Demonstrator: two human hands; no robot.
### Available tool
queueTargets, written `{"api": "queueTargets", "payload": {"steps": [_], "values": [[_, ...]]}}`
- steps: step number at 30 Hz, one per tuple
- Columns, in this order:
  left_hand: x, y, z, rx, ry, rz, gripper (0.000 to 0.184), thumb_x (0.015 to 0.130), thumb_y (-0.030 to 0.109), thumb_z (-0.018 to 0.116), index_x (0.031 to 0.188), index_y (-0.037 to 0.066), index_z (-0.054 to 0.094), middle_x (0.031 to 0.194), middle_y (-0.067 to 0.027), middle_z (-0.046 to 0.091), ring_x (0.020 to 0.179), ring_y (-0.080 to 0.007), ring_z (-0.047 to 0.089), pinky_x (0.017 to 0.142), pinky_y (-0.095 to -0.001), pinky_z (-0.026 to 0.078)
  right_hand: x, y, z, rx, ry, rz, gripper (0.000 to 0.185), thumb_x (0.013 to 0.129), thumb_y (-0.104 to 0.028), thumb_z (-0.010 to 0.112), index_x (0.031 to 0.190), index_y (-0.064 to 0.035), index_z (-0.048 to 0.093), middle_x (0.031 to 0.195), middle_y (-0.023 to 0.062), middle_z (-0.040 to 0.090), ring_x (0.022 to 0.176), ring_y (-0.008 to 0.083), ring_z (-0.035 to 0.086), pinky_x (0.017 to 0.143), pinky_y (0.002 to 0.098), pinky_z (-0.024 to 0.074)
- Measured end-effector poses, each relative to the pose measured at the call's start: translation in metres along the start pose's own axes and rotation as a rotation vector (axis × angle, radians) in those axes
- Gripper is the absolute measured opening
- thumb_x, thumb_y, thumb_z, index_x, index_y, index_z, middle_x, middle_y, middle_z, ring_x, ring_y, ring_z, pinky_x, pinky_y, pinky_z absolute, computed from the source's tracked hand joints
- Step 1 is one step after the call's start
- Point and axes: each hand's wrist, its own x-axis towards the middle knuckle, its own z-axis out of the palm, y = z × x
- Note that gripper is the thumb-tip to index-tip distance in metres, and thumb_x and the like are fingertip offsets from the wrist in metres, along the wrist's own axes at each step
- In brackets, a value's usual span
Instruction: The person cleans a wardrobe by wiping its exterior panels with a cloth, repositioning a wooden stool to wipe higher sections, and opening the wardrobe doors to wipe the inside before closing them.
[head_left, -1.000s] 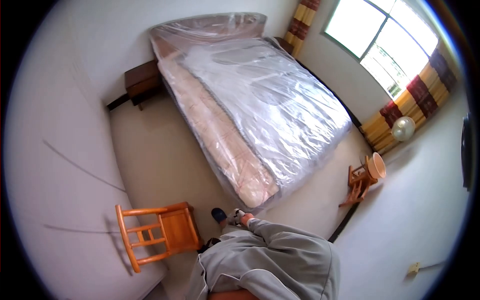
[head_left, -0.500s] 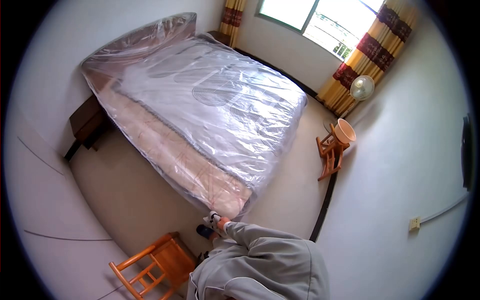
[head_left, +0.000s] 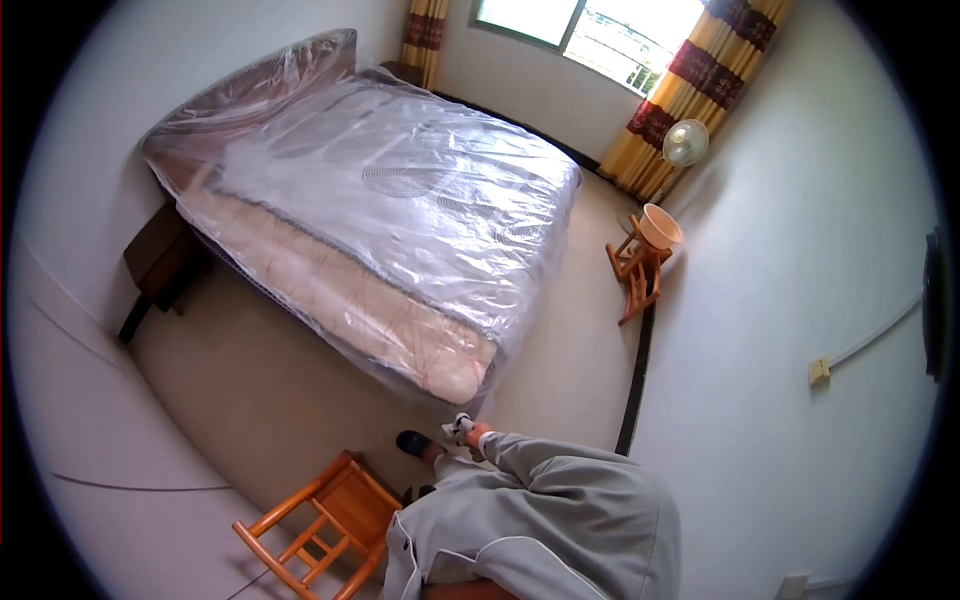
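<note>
Across the pale floor (head_left: 210,370), a wooden chair (head_left: 362,502) stood left of the white-and-black object (head_left: 457,428), gripped near the bed (head_left: 345,290) by the right hand (head_left: 479,436), fingers closed; the left hand was hidden. Careless swinging could have snagged the plastic sheet (head_left: 400,150).

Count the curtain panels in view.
2. One yellow-and-red panel hangs left of the window; the other panel hangs right of it, partly behind the fan. Any beyond the picture's top edge wouldn't show.
</note>
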Motion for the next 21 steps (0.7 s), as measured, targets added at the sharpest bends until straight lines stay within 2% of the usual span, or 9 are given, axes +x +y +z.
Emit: {"api": "queueTargets", "payload": {"steps": [4,5,8,9,12,14,15,17,21], "values": [[0.016,0.01,0.03,-0.176,-0.21,-0.071,0.062,0.078,0.022,0.071,0.134,0.005,0.05,0.12,-0.0192,0.059,0.107,-0.0329,0.057,0.09,-0.0457,0.046,0.029,0.049,0.0,-0.315,0.067,-0.152,0.021,0.091,-0.02,0.054,0.098,-0.009,0.07,0.076,0.013,0.065,0.063,0.0292,0.062,0.057,0.0471,0.0483],[0.019,0.011,0.033,-0.215,-0.244,-0.091,0.061,0.078,0.021,0.071,0.134,0.005,0.05,0.119,-0.0189,0.059,0.106,-0.0321,0.058,0.089,-0.045,0.047,0.027,0.054,0.001,-0.553,0.086,-0.286,0.023,0.09,-0.018,0.055,0.102,-0.0083,0.071,0.088,0.0138,0.07,0.082,0.0302,0.067,0.075,0.0415,0.0521],[0.023,0.006,0.041,-0.339,-0.324,-0.17,0.06,0.079,0.019,0.073,0.133,0.006,0.051,0.115,-0.0179,0.062,0.101,-0.0296,0.061,0.084,-0.0426,0.05,0.019,0.071,0.007,-0.75,0.099,-0.319,0.026,0.089,-0.017,0.054,0.104,-0.0039,0.071,0.098,0.0139,0.072,0.099,0.0272,0.067,0.086,0.0374,0.0501],[0.023,0.002,0.043,-0.378,-0.35,-0.198,0.059,0.079,0.018,0.074,0.132,0.006,0.052,0.114,-0.0176,0.063,0.099,-0.0288,0.062,0.083,-0.0418,0.051,0.027,0.078,0.022,-0.559,0.109,-0.265,0.026,0.087,-0.015,0.055,0.103,-0.0017,0.071,0.103,0.0132,0.072,0.104,0.0256,0.066,0.09,0.0372,0.0495],[0.029,-0.026,0.046,-0.57,-0.392,-0.331,0.057,0.079,0.016,0.075,0.131,0.007,0.053,0.11,-0.0166,0.065,0.094,-0.0264,0.065,0.078,-0.0394,0.054,0.017,0.072,0.031,-0.678,0.022,-0.374,0.025,0.087,-0.014,0.056,0.103,-0.0023,0.071,0.099,0.011,0.072,0.102,0.0253,0.066,0.094,0.0363,0.0486],[0.034,-0.044,0.052,-0.739,-0.391,-0.432,0.056,0.08,0.015,0.076,0.131,0.007,0.054,0.107,-0.0159,0.067,0.091,-0.0248,0.067,0.075,-0.0379,0.056,0.114,0.122,0.048,-0.295,-0.161,-0.344,0.028,0.087,-0.013,0.055,0.109,-0.0033,0.069,0.098,0.0055,0.07,0.098,0.0244,0.066,0.098,0.0367,0.0471],[0.016,-0.04,0.046,-0.78,-0.352,-0.379,0.054,0.076,0.011,0.076,0.125,0.002,0.055,0.1,-0.0156,0.068,0.082,-0.0249,0.066,0.07,-0.0389,0.055,0.099,0.109,0.05,-0.174,-0.204,-0.282,0.03,0.086,-0.012,0.056,0.111,-0.0025,0.068,0.101,0.0061,0.069,0.095,0.0224,0.066,0.095,0.0369,0.0488],[-0.021,0.004,0.006,-0.728,-0.375,-0.201,0.05,0.071,0.008,0.075,0.116,-0.004,0.057,0.092,-0.0154,0.068,0.073,-0.0254,0.066,0.065,-0.0404,0.054,-0.052,0.025,0.037,-0.413,-0.082,-0.38,0.025,0.083,-0.007,0.061,0.105,-0.0019,0.071,0.095,0.009,0.071,0.093,0.0164,0.065,0.086,0.0326,0.0519],[-0.023,0.021,0.038,-0.474,-0.221,-0.081,0.043,0.069,0.008,0.077,0.106,-0.006,0.061,0.087,-0.0157,0.069,0.075,-0.0259,0.067,0.067,-0.0398,0.054,-0.012,0.027,0.046,-0.459,-0.134,-0.45,0.025,0.082,-0.011,0.062,0.103,-0.0011,0.072,0.095,0.009,0.072,0.093,0.018,0.067,0.084,0.0323,0.0517]]}}
